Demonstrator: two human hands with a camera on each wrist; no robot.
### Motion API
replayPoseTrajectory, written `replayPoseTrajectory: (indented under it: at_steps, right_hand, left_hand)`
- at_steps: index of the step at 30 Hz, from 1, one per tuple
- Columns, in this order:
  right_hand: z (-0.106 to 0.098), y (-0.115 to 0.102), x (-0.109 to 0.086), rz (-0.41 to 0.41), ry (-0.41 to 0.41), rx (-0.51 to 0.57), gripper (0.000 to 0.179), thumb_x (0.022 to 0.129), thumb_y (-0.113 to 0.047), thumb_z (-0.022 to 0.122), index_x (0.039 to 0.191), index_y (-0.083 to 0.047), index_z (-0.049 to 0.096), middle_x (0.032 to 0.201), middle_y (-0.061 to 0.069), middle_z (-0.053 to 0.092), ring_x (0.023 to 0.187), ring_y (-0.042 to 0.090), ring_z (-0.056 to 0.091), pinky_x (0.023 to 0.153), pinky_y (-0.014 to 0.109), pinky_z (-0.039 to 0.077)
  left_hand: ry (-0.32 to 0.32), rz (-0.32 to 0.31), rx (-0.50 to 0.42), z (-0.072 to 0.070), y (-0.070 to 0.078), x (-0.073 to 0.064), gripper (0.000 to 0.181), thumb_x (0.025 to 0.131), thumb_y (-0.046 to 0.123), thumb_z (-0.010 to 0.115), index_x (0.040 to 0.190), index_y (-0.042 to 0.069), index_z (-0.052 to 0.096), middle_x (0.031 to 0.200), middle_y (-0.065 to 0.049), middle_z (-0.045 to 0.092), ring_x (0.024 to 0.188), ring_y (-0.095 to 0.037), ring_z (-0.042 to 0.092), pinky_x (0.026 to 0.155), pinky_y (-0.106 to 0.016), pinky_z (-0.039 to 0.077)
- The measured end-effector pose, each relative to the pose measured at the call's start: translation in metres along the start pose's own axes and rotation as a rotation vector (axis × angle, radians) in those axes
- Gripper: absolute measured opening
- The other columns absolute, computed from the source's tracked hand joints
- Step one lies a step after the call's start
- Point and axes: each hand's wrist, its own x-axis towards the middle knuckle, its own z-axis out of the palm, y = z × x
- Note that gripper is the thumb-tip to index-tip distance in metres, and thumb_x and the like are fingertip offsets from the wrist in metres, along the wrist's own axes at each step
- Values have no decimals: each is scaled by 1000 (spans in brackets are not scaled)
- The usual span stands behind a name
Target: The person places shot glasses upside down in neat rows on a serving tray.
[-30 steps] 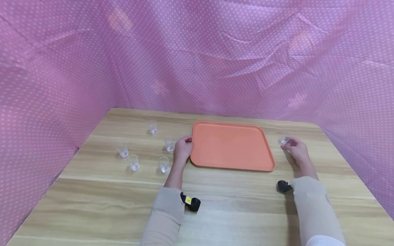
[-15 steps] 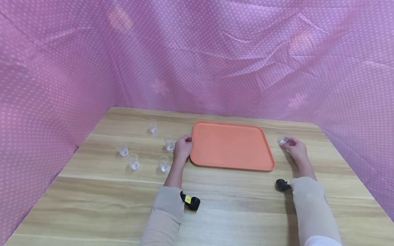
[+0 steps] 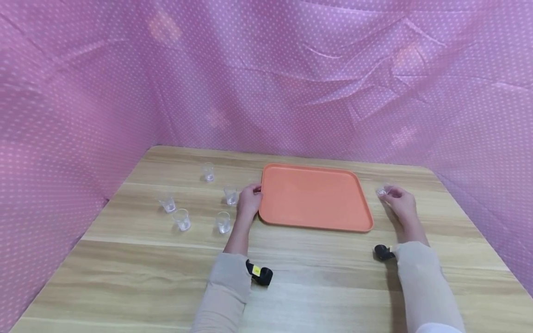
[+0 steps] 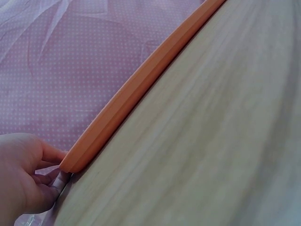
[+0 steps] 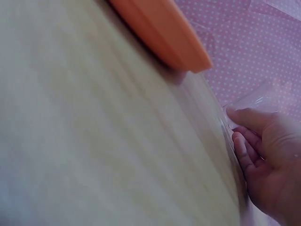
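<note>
An orange tray (image 3: 314, 199) lies flat on the wooden table. My left hand (image 3: 249, 202) holds the tray's left edge, fingers curled at the rim; in the left wrist view this left hand (image 4: 26, 172) meets the orange tray (image 4: 117, 103) at its end. To the right of the tray, my right hand (image 3: 400, 203) pinches a small clear shot glass (image 3: 382, 190), tilted low over the table. Seen from the right wrist, the clear glass (image 5: 258, 98) is partly hidden behind the thumb of the right hand (image 5: 277, 155).
Left of the tray stand several more clear shot glasses, among them one near the left hand (image 3: 231, 196), a front one (image 3: 223, 223), a far one (image 3: 208, 172) and a left pair's glass (image 3: 182, 220). Pink dotted cloth (image 3: 266, 83) hangs behind the table.
Almost nothing differs. The right hand and its shot glass have shifted very slightly left; the left hand stays at the tray's edge. The whole view has jogged a little.
</note>
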Motion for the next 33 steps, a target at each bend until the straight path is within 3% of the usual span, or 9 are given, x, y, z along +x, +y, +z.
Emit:
replayPoseTrajectory:
  at_steps: [5,9,14,16,20,22,26,29,33]
  right_hand:
    - [-6,-7,-2,14,-58,85,31,89,-25,61,104,1,55,105,7,53,86,9,47,73,19,41]
    - [-10,-19,-6,4,-97,148,33,89,-24,62,108,2,53,97,-1,53,85,10,50,72,18,44]
    - [-15,-33,-8,-71,-139,63,48,90,-28,60,121,6,47,109,10,54,89,7,50,84,27,44]
    - [-16,-37,-8,-73,-153,48,52,90,-31,59,124,6,46,118,17,51,97,14,50,88,36,41]
    - [-15,-46,-9,-98,-150,10,53,89,-37,60,120,5,49,118,17,53,103,19,48,92,45,36]
    - [-14,-51,-11,-120,-151,12,52,88,-36,61,118,6,51,114,13,57,100,14,50,92,43,37]
    - [-8,-58,-10,-170,-158,57,46,88,-29,63,115,7,53,105,1,62,87,-2,52,84,28,44]
    - [-2,-61,-8,-198,-164,106,43,89,-22,63,116,10,51,105,5,63,84,-4,55,76,20,47]
    - [7,-64,-5,-211,-167,142,42,89,-16,61,118,12,49,107,16,61,82,-3,56,74,19,48]
  left_hand:
    - [-6,-2,-4,0,1,-1,32,87,6,55,119,6,61,110,-7,63,100,-24,57,88,-38,42]
    - [3,-3,-1,0,2,-1,32,87,6,55,118,7,61,109,-6,63,99,-23,57,86,-38,42]
    - [19,5,17,0,1,0,32,86,8,56,117,9,63,107,-4,65,96,-20,59,83,-36,43]
    - [19,4,21,0,1,0,32,86,8,56,117,9,63,106,-3,65,96,-20,59,83,-36,43]
    - [19,-2,24,0,0,0,32,86,8,56,118,10,63,107,-3,65,96,-20,59,83,-36,43]
    - [21,-1,25,0,-1,1,32,86,8,56,117,9,63,107,-3,64,97,-20,58,84,-36,43]
    - [20,7,25,0,-2,1,32,87,8,57,118,9,63,107,-4,64,97,-20,59,84,-36,43]
    - [17,11,16,0,-1,1,32,86,7,57,118,8,62,108,-5,64,96,-21,59,84,-36,43]
    - [18,13,7,0,0,0,32,86,7,57,118,8,62,108,-5,64,97,-22,59,84,-36,43]
